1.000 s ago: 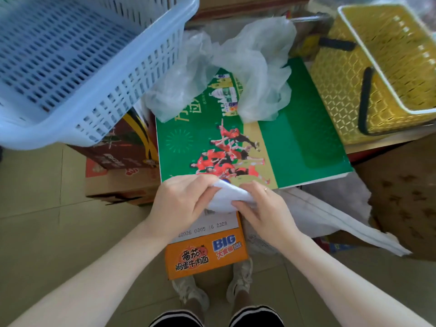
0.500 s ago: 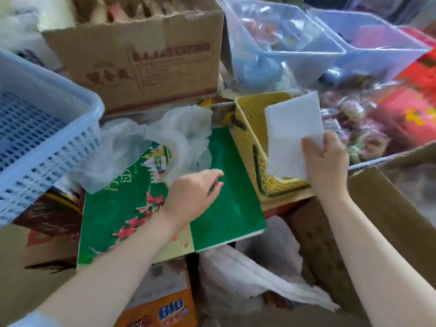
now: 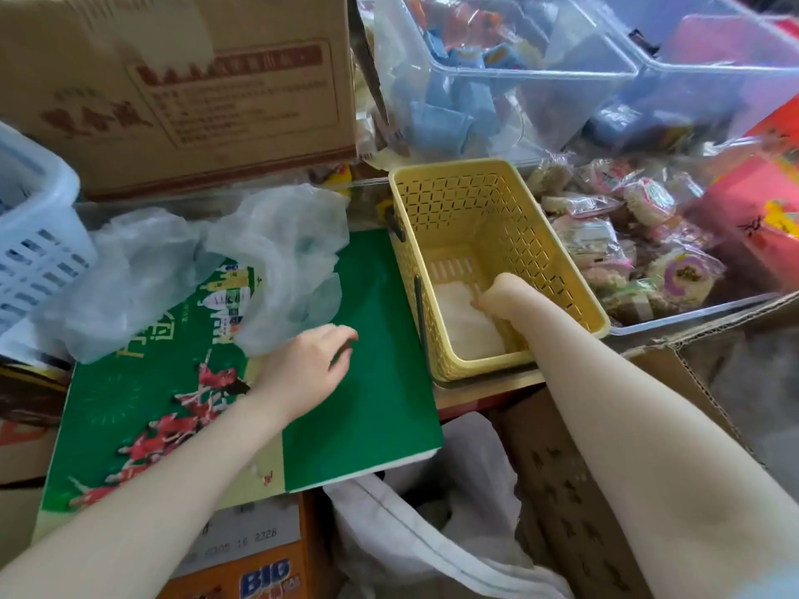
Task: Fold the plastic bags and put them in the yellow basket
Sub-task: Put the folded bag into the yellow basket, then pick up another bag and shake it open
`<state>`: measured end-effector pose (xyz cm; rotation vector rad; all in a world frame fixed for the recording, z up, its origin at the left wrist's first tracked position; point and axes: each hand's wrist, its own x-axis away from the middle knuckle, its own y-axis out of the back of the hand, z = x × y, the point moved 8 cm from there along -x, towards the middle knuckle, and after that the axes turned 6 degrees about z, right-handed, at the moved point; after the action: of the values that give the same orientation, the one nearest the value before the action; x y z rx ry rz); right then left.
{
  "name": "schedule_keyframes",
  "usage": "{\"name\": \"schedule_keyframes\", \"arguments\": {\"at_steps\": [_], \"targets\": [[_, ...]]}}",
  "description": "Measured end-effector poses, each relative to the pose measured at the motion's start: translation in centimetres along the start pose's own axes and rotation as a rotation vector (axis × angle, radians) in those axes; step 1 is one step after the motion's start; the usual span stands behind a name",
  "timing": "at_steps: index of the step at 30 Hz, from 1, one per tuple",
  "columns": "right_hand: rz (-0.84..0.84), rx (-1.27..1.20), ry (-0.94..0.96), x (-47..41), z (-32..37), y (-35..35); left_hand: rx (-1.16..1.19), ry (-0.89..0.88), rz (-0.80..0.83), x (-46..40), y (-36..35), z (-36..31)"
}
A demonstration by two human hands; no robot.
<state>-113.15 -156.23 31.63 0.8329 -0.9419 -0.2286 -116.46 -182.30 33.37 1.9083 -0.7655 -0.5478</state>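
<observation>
The basket (image 3: 497, 270) sits at frame centre-right, my right hand (image 3: 497, 296) inside it on the folded bag (image 3: 462, 317). Left of it lies the flat board (image 3: 380, 361), my left hand (image 3: 307, 369) over it, loose bags (image 3: 207, 261) at its upper-left end.

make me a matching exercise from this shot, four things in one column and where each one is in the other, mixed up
Things
1. folded plastic bag
2. crumpled plastic bags
3. left hand
4. right hand

Places
A. over the bare green part of the green box lid, holding nothing
B. reaching down inside the yellow basket
C. flat on the floor of the yellow basket
D. heaped at the far edge of the green box lid

Pairs: 1-C, 2-D, 3-A, 4-B
</observation>
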Motion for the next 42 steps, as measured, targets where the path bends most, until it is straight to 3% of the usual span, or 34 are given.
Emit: {"name": "schedule_keyframes", "arguments": {"at_steps": [3,6,9,12,14,17,20,23,26,29,35,39,42], "targets": [[-0.146,-0.211,0.232,2.0,3.2,1.4,-0.143,-0.011,-0.057,-0.9,0.1,1.1],[-0.259,-0.438,0.488,6.2,6.9,2.3,-0.175,0.185,-0.077,-2.1,0.3,4.1],[-0.299,-0.519,0.658,10.3,9.9,1.5,-0.132,0.417,0.097,-2.5,-1.7,8.0],[-0.215,-0.497,0.724,12.2,11.9,-1.9,-0.192,0.445,0.229,-1.7,-3.7,9.8],[-0.172,-0.435,0.730,12.3,12.4,-4.6,-0.221,0.386,0.201,-1.0,-3.7,10.0],[-0.178,-0.317,0.670,11.1,12.1,-8.4,-0.079,0.289,0.111,0.9,-2.6,9.6],[-0.198,-0.271,0.563,10.0,11.5,-11.3,0.054,0.001,-0.012,4.0,-0.2,7.7],[-0.025,-0.317,0.644,10.8,12.5,-14.0,0.170,-0.186,-0.036,7.8,2.4,6.8],[0.102,-0.221,0.779,12.8,13.9,-16.8,0.316,-0.122,-0.026,10.1,4.2,8.4],[0.155,-0.221,0.736,14.1,14.4,-18.7,0.432,-0.035,-0.068,11.8,6.0,10.0],[0.057,-0.156,0.702,17.6,16.6,-19.2,0.725,0.148,-0.112,14.3,8.1,11.6],[0.305,-0.306,0.583,20.2,17.2,-20.6,0.900,0.176,0.127,16.4,7.7,12.1],[0.424,-0.390,0.489,21.3,16.2,-21.6,0.688,0.131,0.344,18.4,7.5,12.2]]}}
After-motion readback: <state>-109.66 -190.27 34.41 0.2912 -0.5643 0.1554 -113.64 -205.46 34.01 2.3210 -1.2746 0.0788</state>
